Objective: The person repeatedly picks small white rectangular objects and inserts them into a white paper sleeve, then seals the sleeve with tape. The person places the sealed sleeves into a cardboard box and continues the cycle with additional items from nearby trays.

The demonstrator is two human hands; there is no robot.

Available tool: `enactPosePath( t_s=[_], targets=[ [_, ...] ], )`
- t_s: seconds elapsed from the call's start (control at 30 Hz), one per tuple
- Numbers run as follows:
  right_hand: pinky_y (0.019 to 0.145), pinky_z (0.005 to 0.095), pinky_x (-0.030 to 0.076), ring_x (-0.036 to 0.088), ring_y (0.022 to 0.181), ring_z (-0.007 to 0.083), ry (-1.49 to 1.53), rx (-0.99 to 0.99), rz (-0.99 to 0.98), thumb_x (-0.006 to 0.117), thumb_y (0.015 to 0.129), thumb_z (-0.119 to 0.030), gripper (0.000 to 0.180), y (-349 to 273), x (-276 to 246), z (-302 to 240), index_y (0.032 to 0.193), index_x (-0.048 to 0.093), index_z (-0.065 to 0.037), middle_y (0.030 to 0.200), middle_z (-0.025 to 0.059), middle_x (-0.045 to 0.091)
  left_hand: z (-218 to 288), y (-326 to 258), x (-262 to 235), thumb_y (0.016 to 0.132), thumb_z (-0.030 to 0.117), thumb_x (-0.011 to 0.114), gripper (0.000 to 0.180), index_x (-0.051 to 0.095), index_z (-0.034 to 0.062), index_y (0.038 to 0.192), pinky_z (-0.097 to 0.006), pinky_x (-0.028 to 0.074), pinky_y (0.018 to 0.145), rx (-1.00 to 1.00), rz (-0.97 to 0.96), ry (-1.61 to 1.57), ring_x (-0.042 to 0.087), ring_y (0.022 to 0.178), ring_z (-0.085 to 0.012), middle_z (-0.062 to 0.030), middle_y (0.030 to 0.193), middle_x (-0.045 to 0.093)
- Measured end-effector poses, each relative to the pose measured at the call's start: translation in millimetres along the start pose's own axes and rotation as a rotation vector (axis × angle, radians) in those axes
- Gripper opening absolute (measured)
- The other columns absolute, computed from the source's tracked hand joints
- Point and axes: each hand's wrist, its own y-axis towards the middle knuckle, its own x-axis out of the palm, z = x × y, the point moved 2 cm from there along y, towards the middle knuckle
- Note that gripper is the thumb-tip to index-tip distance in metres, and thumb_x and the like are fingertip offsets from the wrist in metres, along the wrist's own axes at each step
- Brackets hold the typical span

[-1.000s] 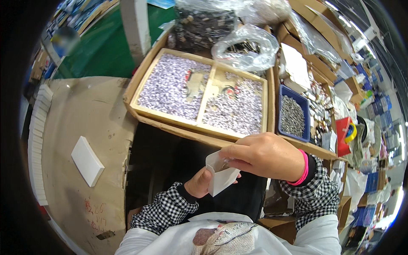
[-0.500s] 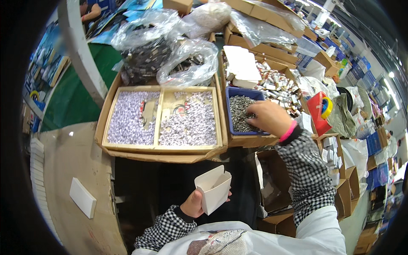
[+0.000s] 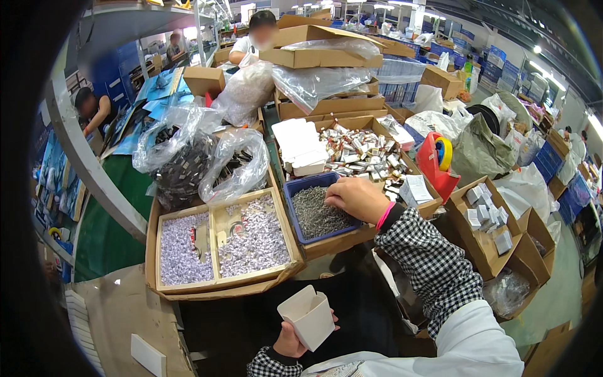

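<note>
My left hand [image 3: 290,343] is closed round a small white carton [image 3: 314,323] with its top open, held low in front of me. What lies inside the carton cannot be made out. Over the blue plastic bin [image 3: 287,196] is my right hand [image 3: 359,198], thumb and fingertips pinched together just above small grey metal pieces [image 3: 317,217], which look like screws. Anything in the pinch is too small to see. Left of the bin, a divided wooden tray [image 3: 215,254] holds many small whitish pieces in two compartments.
Behind the bin, a cardboard box holds small parts [image 3: 361,151] and a stack of white cards [image 3: 300,143]. Clear plastic bags [image 3: 235,164] stand behind the tray. Small white boxes fill a carton [image 3: 483,251] at right. A flat white box [image 3: 149,355] lies at lower left. People work farther back.
My view has tilted up and swung, so the scene has shifted in the picture. My right hand has lifted slightly from the metal pieces, fingers pinched. My left hand still holds the carton.
</note>
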Motion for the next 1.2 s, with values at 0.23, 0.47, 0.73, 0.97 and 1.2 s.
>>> enactPosePath(
  t_s=[0.23,0.47,0.73,0.97,1.2],
  targets=[
    [0.068,0.0417,0.051,0.063,0.074,0.0316,0.043,-0.135,0.037,0.062,0.083,-0.021,0.017,-1.0,-0.5,-10.1,0.082,0.065,-0.005,0.074,0.0131,0.064,-4.8,3.4,-0.4,0.059,0.076,0.066,0.109,0.035,0.0040,0.135,-0.051,0.049,0.092,-0.021,0.011,0.035,0.056,0.110,-0.0321,-0.0191,0.120,0.053],
    [0.062,0.0302,0.051,0.066,0.066,0.0239,0.545,-0.113,-0.089,0.066,0.083,-0.015,0.014,-22.3,-40.0,-51.1,0.092,0.068,-0.005,0.076,0.0111,0.066,3.3,8.5,8.7,0.065,0.082,0.052,0.105,0.035,0.0058,0.135,-0.051,0.048,0.090,0.038,0.008,0.150,0.054,0.107,-0.0299,-0.0173,0.114,0.053],
    [0.059,0.0364,0.049,0.063,0.066,0.0269,0.308,-0.362,-0.288,0.062,0.082,-0.020,0.012,-67.0,-14.9,-107.6,0.085,0.063,-0.009,0.069,0.0080,0.061,4.2,22.8,12.6,0.067,0.081,0.053,0.101,0.037,0.0072,0.134,-0.048,0.049,0.091,0.019,-0.084,0.185,0.056,0.110,-0.0306,-0.0167,0.120,0.053],
    [0.058,0.0291,0.049,0.061,0.064,0.0215,0.470,-0.182,0.039,0.071,0.078,-0.013,0.016,-100.0,2.4,-94.2,0.091,0.066,-0.007,0.072,0.0050,0.062,-3.5,18.8,11.6,0.068,0.083,0.045,0.104,0.032,0.0086,0.139,-0.051,0.046,0.095,-0.056,-0.162,0.111,0.053,0.115,-0.0332,-0.0178,0.126,0.050],
    [0.086,0.0270,0.050,0.061,0.098,0.0146,1.538,0.478,-0.049,0.063,0.085,0.002,0.038,-185.3,74.4,-85.6,0.122,0.053,0.002,0.108,0.0090,0.063,-26.2,15.2,-13.5,0.079,0.075,0.036,0.092,0.028,0.0078,0.142,-0.047,0.044,0.098,-0.170,-0.016,0.063,0.051,0.118,-0.0297,-0.0150,0.132,0.048]
  ],
)
